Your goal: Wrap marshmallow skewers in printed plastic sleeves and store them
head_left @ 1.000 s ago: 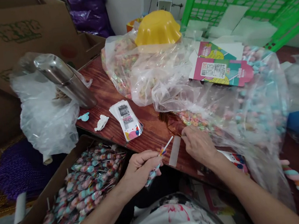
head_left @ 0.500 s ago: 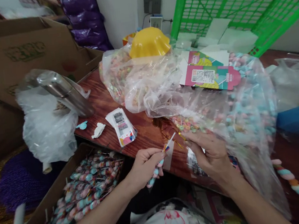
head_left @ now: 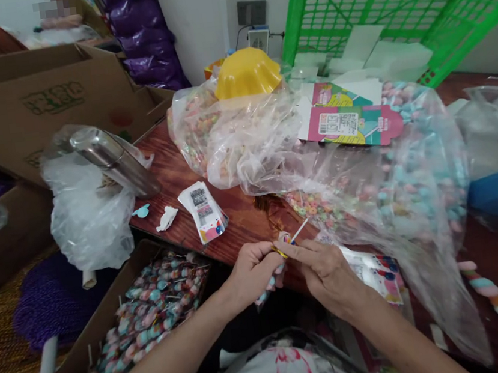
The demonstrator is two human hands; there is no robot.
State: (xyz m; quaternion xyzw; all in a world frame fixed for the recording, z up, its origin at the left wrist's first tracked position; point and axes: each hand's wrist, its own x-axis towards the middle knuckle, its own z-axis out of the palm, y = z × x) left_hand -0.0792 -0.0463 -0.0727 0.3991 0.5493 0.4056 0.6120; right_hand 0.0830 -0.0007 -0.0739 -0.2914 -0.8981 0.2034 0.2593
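Note:
My left hand (head_left: 253, 271) is closed round a wrapped candy skewer (head_left: 266, 291) of pink and blue pieces, its white stick pointing up to the right. Touching the neck of the wrapper, my right hand (head_left: 326, 265) pinches a gold tie (head_left: 279, 252) against it. A stack of printed cards (head_left: 202, 212) lies on the table to the left of my hands. Under my right forearm are shiny printed bags (head_left: 380, 273). An open box at the lower left holds many wrapped skewers (head_left: 142, 320).
A steel flask (head_left: 114, 160) leans by a plastic bag (head_left: 86, 212) at the left. Large clear bags of candy (head_left: 415, 172) cover the table's back and right, with a yellow bowl (head_left: 248, 73) on top. Behind stands a green crate (head_left: 372, 8). An unwrapped skewer (head_left: 493, 295) lies right.
My right hand has moved left and down with the gold tie, meeting my left hand at the wrapper's neck. The view has shifted slightly.

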